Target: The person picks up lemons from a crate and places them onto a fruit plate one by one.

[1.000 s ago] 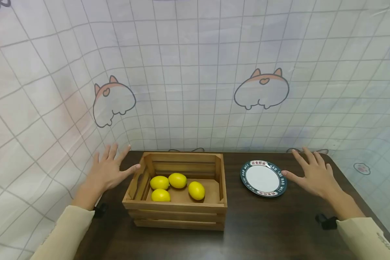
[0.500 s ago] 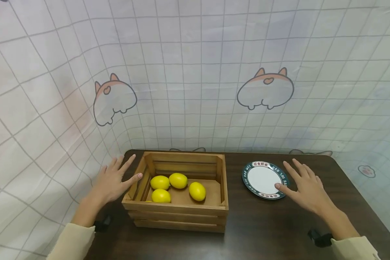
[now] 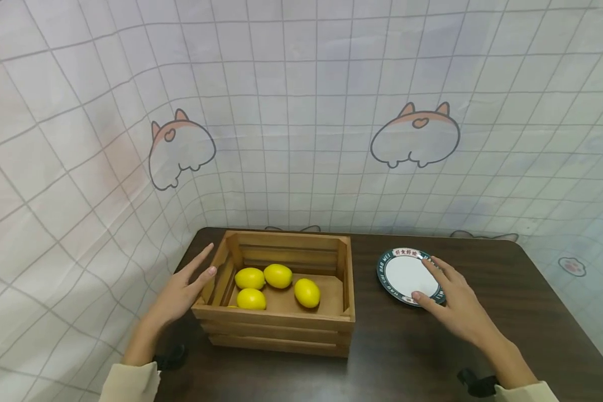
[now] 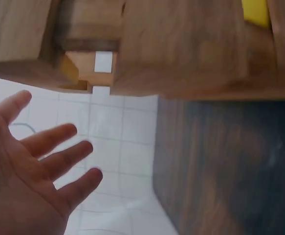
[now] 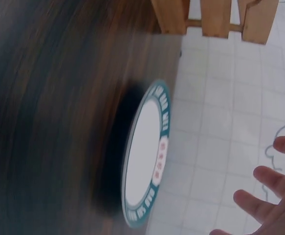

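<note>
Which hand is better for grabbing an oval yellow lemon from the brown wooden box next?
Probably the left hand: it's open beside the wooden box, near the yellow lemons. The right hand is farther off, by the round white plate with a green rim.

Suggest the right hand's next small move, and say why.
Probably lower the right hand to the plate: the hand holds nothing and overlaps the plate's edge in the head view, yet stands apart from it in the right wrist view.
</note>
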The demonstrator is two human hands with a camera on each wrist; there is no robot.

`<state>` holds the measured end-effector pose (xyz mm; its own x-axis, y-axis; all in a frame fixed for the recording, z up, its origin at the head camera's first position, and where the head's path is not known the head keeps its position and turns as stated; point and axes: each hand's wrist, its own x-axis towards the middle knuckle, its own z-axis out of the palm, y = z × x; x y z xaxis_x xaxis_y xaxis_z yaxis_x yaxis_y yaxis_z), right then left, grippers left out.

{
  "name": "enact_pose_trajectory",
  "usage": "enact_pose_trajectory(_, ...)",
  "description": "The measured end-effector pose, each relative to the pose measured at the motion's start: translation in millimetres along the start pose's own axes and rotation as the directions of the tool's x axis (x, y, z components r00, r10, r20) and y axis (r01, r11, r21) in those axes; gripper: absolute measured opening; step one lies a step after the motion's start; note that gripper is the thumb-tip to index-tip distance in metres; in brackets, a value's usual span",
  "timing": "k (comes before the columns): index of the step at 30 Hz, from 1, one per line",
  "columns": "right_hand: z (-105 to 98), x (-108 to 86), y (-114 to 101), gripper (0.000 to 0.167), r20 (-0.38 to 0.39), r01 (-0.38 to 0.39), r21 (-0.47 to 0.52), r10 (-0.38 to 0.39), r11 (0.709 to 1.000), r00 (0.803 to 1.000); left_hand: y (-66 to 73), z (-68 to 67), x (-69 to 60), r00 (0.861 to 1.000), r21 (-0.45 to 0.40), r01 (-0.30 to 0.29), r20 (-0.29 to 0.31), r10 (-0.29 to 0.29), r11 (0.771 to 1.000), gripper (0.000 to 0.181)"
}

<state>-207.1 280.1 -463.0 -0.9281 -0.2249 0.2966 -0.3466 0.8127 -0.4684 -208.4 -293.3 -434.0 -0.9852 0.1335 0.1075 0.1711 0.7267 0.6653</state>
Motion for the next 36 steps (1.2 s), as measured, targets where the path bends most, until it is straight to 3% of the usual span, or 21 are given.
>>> enact_pose_trajectory(6, 9, 1.8, -14, 0.073, -0.004, 0.036, 0.09, -0.036, 0.995, 0.999, -5.5, 11.3, -4.8, 0.999, -0.251, -0.043, -0.032, 0.036, 0.967, 0.055)
enact_pose_trajectory(13, 13, 7.8, -30, 0.07, -0.019, 0.084, 0.175, -0.081, 0.981, 0.996, -17.0, 22.0, -5.1, 0.996, -0.427, -0.072, -0.071, 0.046, 0.901, 0.057)
enact_pose_trajectory(26, 20, 15.4, -50, 0.067, -0.036, 0.131, 0.246, -0.126, 0.96, 0.991, -34.0, 44.8, 6.2, 0.996, -0.551, -0.068, -0.088, 0.023, 0.832, 0.057)
enact_pose_trajectory(33, 23, 16.3, -54, 0.066, -0.019, 0.117, 0.264, -0.117, 0.957, 0.993, -29.2, 51.5, 6.8, 0.997, -0.668, -0.071, -0.066, 0.036, 0.74, 0.061)
enact_pose_trajectory(36, 23, 16.4, -55, 0.066, -0.02, 0.117, 0.266, -0.116, 0.957, 0.993, -26.2, 53.3, 7.2, 0.995, -0.686, -0.092, -0.083, 0.048, 0.722, 0.062)
